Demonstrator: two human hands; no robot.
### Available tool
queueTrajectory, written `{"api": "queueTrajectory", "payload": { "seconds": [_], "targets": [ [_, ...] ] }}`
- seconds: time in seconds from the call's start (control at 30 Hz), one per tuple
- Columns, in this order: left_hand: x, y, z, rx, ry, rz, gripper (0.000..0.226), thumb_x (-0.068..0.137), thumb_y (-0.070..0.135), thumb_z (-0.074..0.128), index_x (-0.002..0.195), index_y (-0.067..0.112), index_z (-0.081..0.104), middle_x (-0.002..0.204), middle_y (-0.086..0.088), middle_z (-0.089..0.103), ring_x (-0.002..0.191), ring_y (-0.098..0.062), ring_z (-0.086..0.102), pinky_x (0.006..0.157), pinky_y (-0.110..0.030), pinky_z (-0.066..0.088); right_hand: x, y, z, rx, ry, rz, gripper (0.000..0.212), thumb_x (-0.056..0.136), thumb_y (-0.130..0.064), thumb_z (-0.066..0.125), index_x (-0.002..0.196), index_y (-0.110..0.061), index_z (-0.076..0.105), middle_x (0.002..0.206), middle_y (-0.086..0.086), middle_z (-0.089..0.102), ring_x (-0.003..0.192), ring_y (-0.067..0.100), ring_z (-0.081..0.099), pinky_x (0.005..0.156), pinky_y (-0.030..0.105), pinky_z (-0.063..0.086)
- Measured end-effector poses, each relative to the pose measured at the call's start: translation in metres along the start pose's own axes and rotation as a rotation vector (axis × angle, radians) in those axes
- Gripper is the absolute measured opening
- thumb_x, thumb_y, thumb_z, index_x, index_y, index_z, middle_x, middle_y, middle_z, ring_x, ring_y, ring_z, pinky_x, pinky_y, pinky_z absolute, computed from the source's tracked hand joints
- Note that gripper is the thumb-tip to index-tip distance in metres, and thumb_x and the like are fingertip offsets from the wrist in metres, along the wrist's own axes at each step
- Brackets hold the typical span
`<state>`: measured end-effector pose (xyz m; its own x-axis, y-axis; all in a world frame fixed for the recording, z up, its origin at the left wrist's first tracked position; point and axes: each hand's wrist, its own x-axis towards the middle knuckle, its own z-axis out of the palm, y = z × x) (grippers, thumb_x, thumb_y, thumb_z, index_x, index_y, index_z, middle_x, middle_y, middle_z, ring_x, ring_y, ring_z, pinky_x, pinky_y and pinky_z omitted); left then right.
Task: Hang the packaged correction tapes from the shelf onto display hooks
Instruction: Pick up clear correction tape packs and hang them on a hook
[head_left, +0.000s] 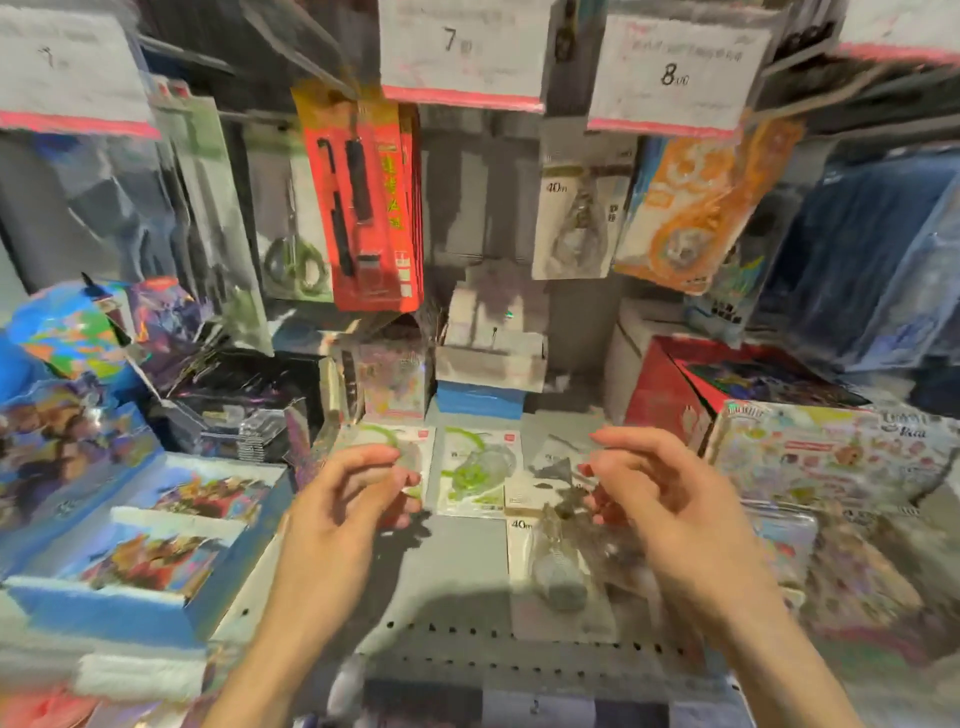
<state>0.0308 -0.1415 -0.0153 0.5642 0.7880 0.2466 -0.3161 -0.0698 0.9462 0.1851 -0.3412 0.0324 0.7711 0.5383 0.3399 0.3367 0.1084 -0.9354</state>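
Observation:
Several packaged correction tapes lie flat on the grey shelf (457, 587). A green-printed pack (475, 470) sits in the middle, and another green pack (387, 441) lies partly under my left hand (337, 514). A grey "40m" pack (558, 577) lies nearer the front, with another grey pack (548, 473) behind it. My right hand (670, 509) hovers over the grey packs. Both hands have curled, spread fingers and hold nothing. A matching "40m" pack (576, 218) hangs on a hook above, beside an orange pack (696, 208).
Price tags (462, 47) marked 7 and 8 top the hooks. A red pen pack (363, 202) and scissors (293, 260) hang at left. Card boxes (130, 519) crowd the left, a red box (670, 395) and sticker packs (831, 452) the right.

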Motion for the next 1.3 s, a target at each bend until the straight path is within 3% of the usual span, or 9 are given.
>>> {"api": "queueTrajectory", "payload": {
  "seconds": [0.13, 0.27, 0.37, 0.53, 0.73, 0.83, 1.0, 1.13, 1.3],
  "targets": [
    [0.029, -0.016, -0.009, -0.011, -0.144, -0.097, 0.011, 0.093, 0.005, 0.068, 0.096, 0.016, 0.069, 0.077, -0.003, 0.078, 0.061, -0.011, 0.070, 0.056, -0.021, 0.057, -0.006, 0.019, 0.020, -0.137, 0.102, 0.021, 0.013, 0.095, -0.010, 0.070, 0.101, -0.021, 0.073, 0.087, 0.014, 0.071, 0.068, 0.009, 0.061, 0.067, 0.008, 0.049],
    [0.046, -0.025, 0.000, 0.041, -0.266, -0.194, 0.012, 0.081, 0.023, 0.070, 0.086, 0.033, 0.074, 0.083, -0.010, 0.077, 0.068, -0.018, 0.071, 0.067, -0.036, 0.060, -0.014, 0.031, 0.026, -0.233, 0.197, 0.068, 0.014, 0.096, -0.008, 0.068, 0.103, -0.019, 0.072, 0.089, 0.017, 0.071, 0.070, 0.013, 0.060, 0.067, 0.010, 0.048],
    [0.058, -0.034, 0.012, 0.085, -0.344, -0.241, 0.012, 0.075, 0.027, 0.071, 0.087, 0.030, 0.072, 0.080, -0.004, 0.077, 0.067, -0.012, 0.073, 0.064, -0.027, 0.058, -0.020, 0.039, 0.025, -0.356, 0.260, 0.103, 0.012, 0.098, -0.011, 0.066, 0.106, -0.019, 0.072, 0.091, 0.010, 0.074, 0.078, 0.017, 0.067, 0.072, 0.011, 0.050],
    [0.062, -0.051, 0.028, 0.313, -0.531, -0.269, 0.011, 0.089, 0.030, 0.069, 0.095, 0.039, 0.065, 0.080, 0.006, 0.076, 0.067, -0.006, 0.074, 0.069, -0.031, 0.059, -0.020, 0.051, 0.020, -0.531, 0.308, 0.084, 0.012, 0.099, -0.019, 0.066, 0.109, -0.024, 0.071, 0.100, -0.014, 0.074, 0.090, -0.004, 0.067, 0.077, 0.005, 0.048],
    [0.064, -0.062, 0.050, 0.770, -0.728, -0.150, 0.031, 0.097, 0.034, 0.063, 0.124, 0.033, 0.049, 0.105, 0.013, 0.067, 0.091, -0.008, 0.062, 0.081, -0.030, 0.045, -0.011, 0.076, 0.015, -0.947, 0.132, 0.021, 0.029, 0.098, -0.020, 0.064, 0.126, -0.016, 0.068, 0.133, 0.000, 0.065, 0.124, 0.013, 0.053, 0.111, 0.038, 0.043],
    [0.061, -0.065, 0.059, 0.797, -0.712, -0.129, 0.040, 0.096, 0.028, 0.065, 0.132, 0.028, 0.048, 0.112, 0.008, 0.068, 0.101, -0.012, 0.062, 0.085, -0.028, 0.046, -0.012, 0.083, 0.012, -0.967, 0.001, 0.075, 0.039, 0.101, -0.026, 0.059, 0.139, -0.015, 0.062, 0.154, 0.000, 0.051, 0.144, 0.017, 0.042, 0.121, 0.037, 0.030],
    [0.060, -0.069, 0.071, 0.573, -0.531, -0.299, 0.055, 0.088, 0.018, 0.076, 0.134, 0.032, 0.049, 0.094, 0.013, 0.071, 0.090, 0.002, 0.060, 0.067, -0.016, 0.041, -0.013, 0.087, 0.008, -0.956, 0.002, 0.068, 0.039, 0.102, -0.026, 0.057, 0.140, -0.018, 0.061, 0.156, -0.002, 0.048, 0.145, 0.015, 0.039, 0.117, 0.026, 0.023],
    [0.064, -0.070, 0.068, 0.446, -0.441, -0.374, 0.057, 0.084, 0.006, 0.078, 0.133, 0.026, 0.056, 0.089, 0.004, 0.072, 0.094, -0.014, 0.068, 0.082, -0.032, 0.057, -0.012, 0.087, 0.005, -0.946, -0.027, 0.071, 0.039, 0.102, -0.028, 0.056, 0.140, -0.020, 0.061, 0.157, -0.004, 0.046, 0.146, 0.012, 0.036, 0.114, 0.020, 0.019],
    [0.081, -0.056, 0.044, 0.295, -0.249, -0.310, 0.056, 0.085, -0.007, 0.073, 0.133, 0.019, 0.058, 0.086, 0.000, 0.066, 0.069, -0.015, 0.067, 0.063, -0.034, 0.060, -0.004, 0.084, 0.006, -0.959, -0.077, 0.067, 0.036, 0.101, -0.034, 0.058, 0.135, -0.022, 0.064, 0.152, -0.006, 0.048, 0.140, 0.006, 0.035, 0.107, 0.010, 0.014]
  ]
}}
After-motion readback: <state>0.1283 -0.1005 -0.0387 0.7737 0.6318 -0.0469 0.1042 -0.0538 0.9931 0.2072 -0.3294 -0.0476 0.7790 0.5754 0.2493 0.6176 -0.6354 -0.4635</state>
